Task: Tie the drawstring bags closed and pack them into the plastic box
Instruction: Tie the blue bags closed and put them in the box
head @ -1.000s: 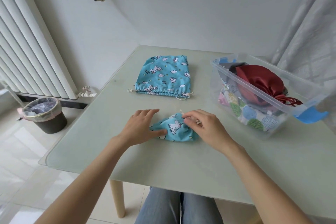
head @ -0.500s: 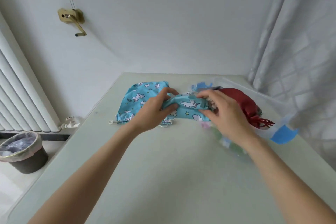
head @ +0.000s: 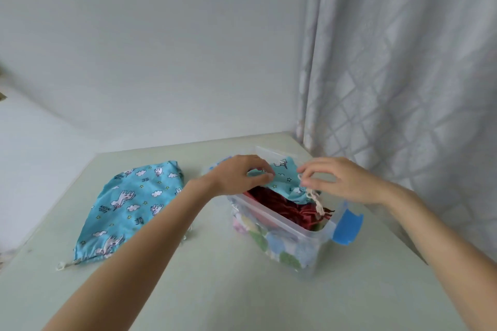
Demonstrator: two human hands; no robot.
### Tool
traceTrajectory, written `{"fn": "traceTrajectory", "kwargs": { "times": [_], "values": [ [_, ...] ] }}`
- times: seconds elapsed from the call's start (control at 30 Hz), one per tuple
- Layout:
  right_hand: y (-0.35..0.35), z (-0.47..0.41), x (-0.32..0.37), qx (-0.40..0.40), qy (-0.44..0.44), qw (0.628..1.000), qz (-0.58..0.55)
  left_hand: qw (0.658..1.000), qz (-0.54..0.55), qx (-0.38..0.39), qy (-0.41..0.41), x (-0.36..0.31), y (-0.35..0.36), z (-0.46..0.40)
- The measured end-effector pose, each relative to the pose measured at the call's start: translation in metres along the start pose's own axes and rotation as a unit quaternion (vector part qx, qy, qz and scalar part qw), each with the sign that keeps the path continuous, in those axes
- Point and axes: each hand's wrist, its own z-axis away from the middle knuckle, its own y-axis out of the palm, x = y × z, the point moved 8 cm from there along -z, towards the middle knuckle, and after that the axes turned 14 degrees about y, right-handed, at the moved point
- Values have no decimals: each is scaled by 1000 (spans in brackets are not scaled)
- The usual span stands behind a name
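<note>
Your matte, pale green table point(head: 188, 290) fills the lower view, with a sheer curtain point(head: 403, 75) in a quilted diamond weave hanging in soft folds on the right. On the left of the table lies the large blue bag point(head: 129, 204), flat and glossy, printed with white unicorns and clouds, its gathered mouth toward you. Just right of it stands the clear plastic box point(head: 293, 239), rectangular, with a blue latch point(head: 348, 227) on its near end; inside you can see crumpled dark red fabric point(head: 282, 207) above pastel patterned cloth. Over the box's open top you hold the small blue bag point(head: 282, 177), same print, soft and bunched. Your left hand point(head: 239, 174) pinches its fabric edge between thumb and curled fingers; your right hand point(head: 338, 180) pinches the cream braided drawstring point(head: 316, 199), which dangles in a knotted tail
</note>
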Motion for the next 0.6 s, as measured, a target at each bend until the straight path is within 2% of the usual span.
{"fn": "traceTrajectory", "kwargs": {
  "times": [0.07, 0.13, 0.23, 0.33, 0.4, 0.47, 0.6],
  "values": [
    [-11, -9, 8, -53, -8, 997, -49, 998, -10, 42, -35, 1, 6, 1],
    [-2, -26, 15, -45, -13, 998, 37, 993, 12, 88, -81, 4, 13, 5],
    [40, -49, 4, 83, 28, 964, 251, 992, 19, 83, -97, 5, 12, 12],
    [63, -61, -1, 129, 49, 931, 338, 997, -53, 6, -52, 5, -5, 20],
    [58, -61, 6, 115, 45, 934, 334, 994, -76, -79, -5, 3, -21, 30],
    [40, -54, 17, 78, 35, 956, 280, 982, -79, -172, 27, 1, -38, 46],
    [-4, -27, 60, -56, -16, 995, 76, 949, -72, -306, -6, 12, -60, 100]
  ]
}}
